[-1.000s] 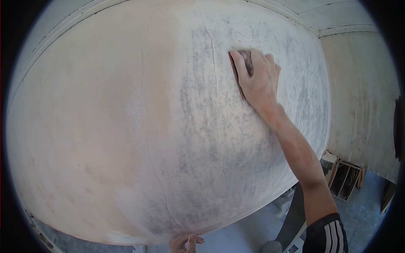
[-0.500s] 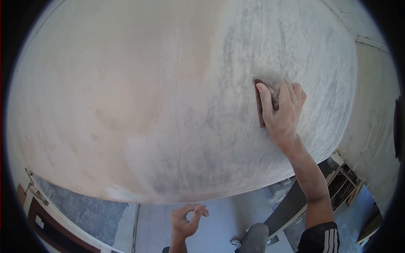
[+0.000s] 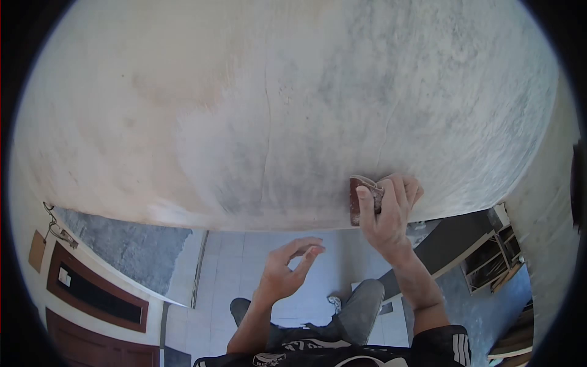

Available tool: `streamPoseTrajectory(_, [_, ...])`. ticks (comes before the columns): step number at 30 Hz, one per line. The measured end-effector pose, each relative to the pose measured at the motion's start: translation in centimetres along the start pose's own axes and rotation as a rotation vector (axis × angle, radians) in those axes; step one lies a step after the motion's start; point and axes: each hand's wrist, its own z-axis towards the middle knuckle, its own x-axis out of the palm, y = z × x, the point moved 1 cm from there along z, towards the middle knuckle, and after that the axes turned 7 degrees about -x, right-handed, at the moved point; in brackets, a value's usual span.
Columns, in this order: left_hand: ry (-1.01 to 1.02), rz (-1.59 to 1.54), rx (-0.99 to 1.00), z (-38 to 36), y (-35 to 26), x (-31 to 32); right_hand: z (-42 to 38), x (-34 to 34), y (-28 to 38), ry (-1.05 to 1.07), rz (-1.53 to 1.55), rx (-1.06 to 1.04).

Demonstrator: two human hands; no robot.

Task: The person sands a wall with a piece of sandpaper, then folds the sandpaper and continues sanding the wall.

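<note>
Pressing flat against the pale, grey-smudged plaster surface [image 3: 318,104], the right hand [image 3: 385,214] gripped a small reddish-brown sanding pad [image 3: 361,199], fingers folded over its top, thumb along its near face. Pad sat at the lower edge of the plaster, just above where the surface ended. Left hand [image 3: 287,269] hung free below and to the left, half open, fingers loosely curled, holding nothing. Below both hands lay open room down to the light tiled floor [image 3: 244,263]. Plaster showed a thin vertical crack left of the pad and pinkish patches further left.
</note>
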Motion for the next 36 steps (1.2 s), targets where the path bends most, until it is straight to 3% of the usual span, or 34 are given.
streamPoseTrajectory(3, [-0.003, -0.174, -0.072, -0.4, 0.5, 0.7, -3.5, -0.3, 1.9, 0.236, 0.238, 0.184])
streamPoseTrajectory(7, [-0.002, -0.273, -0.035, -0.8, 0.5, 2.1, -7.0, 0.2, 3.1, 0.288, 0.566, 0.408])
streamPoseTrajectory(9, [0.035, -0.212, -0.091, -0.9, 0.9, 2.4, -7.8, 0.1, 4.0, 0.405, 0.787, 0.562])
streamPoseTrajectory(12, [0.031, -0.205, -0.209, -1.0, 1.7, 2.5, -9.3, 0.2, 4.8, 0.342, 0.947, 0.760])
streamPoseTrajectory(15, [-0.022, -0.150, -0.233, -1.1, 2.6, 2.0, -10.4, -0.1, 4.1, 0.298, 1.026, 0.763])
streamPoseTrajectory(18, [-0.037, -0.073, -0.236, -1.3, 3.1, 1.7, -10.1, -0.5, 3.4, 0.408, 0.842, 0.520])
streamPoseTrajectory(26, [0.056, 0.207, -0.228, -1.3, 3.0, 0.5, -11.4, -0.2, 2.2, 0.576, 0.904, 0.418])
streamPoseTrajectory(29, [0.064, 0.168, -0.153, -1.4, 4.0, 0.2, -11.5, -0.3, 2.0, 0.661, 0.919, 0.405])
streamPoseTrajectory(36, [0.116, 0.102, -0.348, -1.7, 3.6, 0.1, -12.3, 0.1, 1.3, 0.797, 0.960, 0.345])
